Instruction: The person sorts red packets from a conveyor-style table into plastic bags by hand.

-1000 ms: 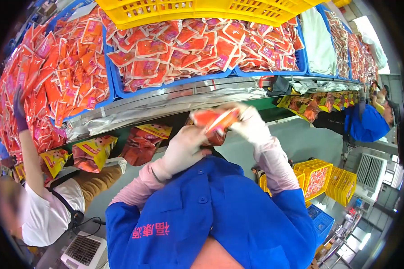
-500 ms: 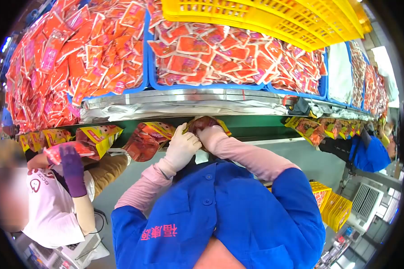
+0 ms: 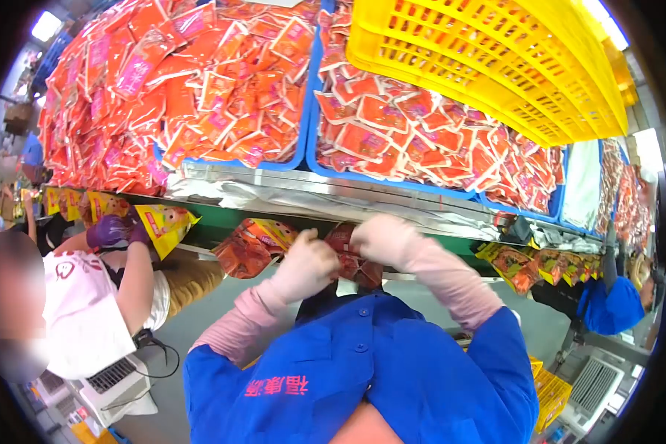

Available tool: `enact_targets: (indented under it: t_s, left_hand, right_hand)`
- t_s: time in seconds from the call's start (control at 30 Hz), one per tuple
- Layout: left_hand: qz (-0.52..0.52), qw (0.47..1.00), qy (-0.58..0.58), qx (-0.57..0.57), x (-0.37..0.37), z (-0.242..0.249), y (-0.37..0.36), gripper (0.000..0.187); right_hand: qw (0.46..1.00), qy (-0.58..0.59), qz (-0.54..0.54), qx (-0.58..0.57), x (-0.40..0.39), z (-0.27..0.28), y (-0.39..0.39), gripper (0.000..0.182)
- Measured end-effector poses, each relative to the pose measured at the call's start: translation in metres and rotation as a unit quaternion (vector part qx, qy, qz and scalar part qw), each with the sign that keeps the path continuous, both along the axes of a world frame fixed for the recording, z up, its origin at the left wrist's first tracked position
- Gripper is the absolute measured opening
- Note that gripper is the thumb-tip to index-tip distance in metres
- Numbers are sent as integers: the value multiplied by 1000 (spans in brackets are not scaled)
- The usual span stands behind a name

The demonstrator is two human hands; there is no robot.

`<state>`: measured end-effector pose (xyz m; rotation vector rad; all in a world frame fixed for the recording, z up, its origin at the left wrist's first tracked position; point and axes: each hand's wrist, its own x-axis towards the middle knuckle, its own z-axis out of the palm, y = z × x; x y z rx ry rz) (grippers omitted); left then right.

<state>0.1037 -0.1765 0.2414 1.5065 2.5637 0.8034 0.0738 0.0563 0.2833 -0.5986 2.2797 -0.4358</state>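
Observation:
A red pouch [image 3: 342,238], partly see-through, is between my hands at the front edge of the green belt. My left hand [image 3: 307,266], in a pale glove, has curled fingers closed on its left side. The gloved right hand [image 3: 386,240] is blurred, its fingers bent together at the upper right edge of the pouch. What lies inside the pouch is hard to make out. To the left, a filled red and yellow pouch [image 3: 255,246] leans close to my left hand.
Blue crates [image 3: 308,140] full of red packets stand behind the green belt [image 3: 218,224]. Yellow crates [image 3: 488,70] overhang at the upper right. More pouches [image 3: 510,266] line the belt at right. A co-worker in purple gloves [image 3: 111,231] handles a yellow pouch [image 3: 164,226] at left.
The view has shifted, with the crates now lower and farther right. My right hand has come out of the pouch's opening to its upper edge. The co-worker's gloves are now together at the pouches.

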Motion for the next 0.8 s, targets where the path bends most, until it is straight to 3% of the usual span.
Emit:
enact_targets:
  t_s: [0.07,0.1,0.17,0.2,0.27,0.3,0.33,0.37,0.4,0.43,0.47,0.5,0.53,0.57,0.6,0.63,0.67,0.73,0.77,0.8]
  left_hand:
    - [128,986,17,108,-44,23,-12,12]
    - [198,977,31,69,-74,38,-22,13]
    - [317,943,100,-6,-139,30,-35,26]
    - [389,893,187,-126,-163,3,-39,35]
    - [377,873,133,-278,-194,-34,-53,43]
    - [360,876,134,-291,-207,-48,-61,30]
    - [360,880,139,-276,-216,-50,-66,21]
    - [374,899,141,-180,-212,-39,-69,21]
    - [374,916,134,-59,-208,-30,-73,20]
    - [377,912,124,101,-191,-3,-57,17]
    - [426,892,-64,136,-172,33,-39,14]
    - [376,889,-129,228,-161,42,-21,12]
    - [338,878,-212,266,-138,58,9,9]
    - [354,784,-389,329,-100,81,61,13]
    - [265,773,-437,376,-77,64,97,19]
    - [192,861,-332,335,-56,42,129,27]
    - [147,906,-280,281,-27,47,165,34]
    - [19,952,-262,153,12,53,214,43]
    - [-47,918,-339,198,29,74,238,51]
    - [-89,888,-387,234,46,69,251,58]
  right_hand:
    - [959,234,-158,-28,-37,33,4,20]
    - [940,298,-164,5,-68,24,9,22]
    - [918,352,-161,92,-118,-7,19,21]
    - [896,387,-179,124,-134,-44,24,20]
    - [900,366,-120,203,-153,-69,26,23]
    - [921,324,-111,185,-148,-47,26,22]
    - [922,318,-119,188,-139,-30,26,22]
    - [929,291,-159,163,-129,-13,30,26]
    - [929,271,-204,145,-119,0,42,30]
    - [924,297,-237,50,-101,7,56,32]
    - [907,323,-266,-41,-78,13,69,35]
    - [898,228,-326,-187,-57,5,81,41]
    - [854,135,-376,-332,-34,-3,90,48]
    - [722,-2,-436,-537,-1,4,88,57]
    - [531,-130,-449,-707,30,9,82,66]
    - [655,56,-418,-627,48,-2,87,72]
    - [745,231,-364,-510,67,-14,92,78]
    - [675,41,-584,-448,127,36,131,67]
    - [666,87,-587,-451,157,33,166,60]
    - [612,94,-647,-446,179,49,190,57]
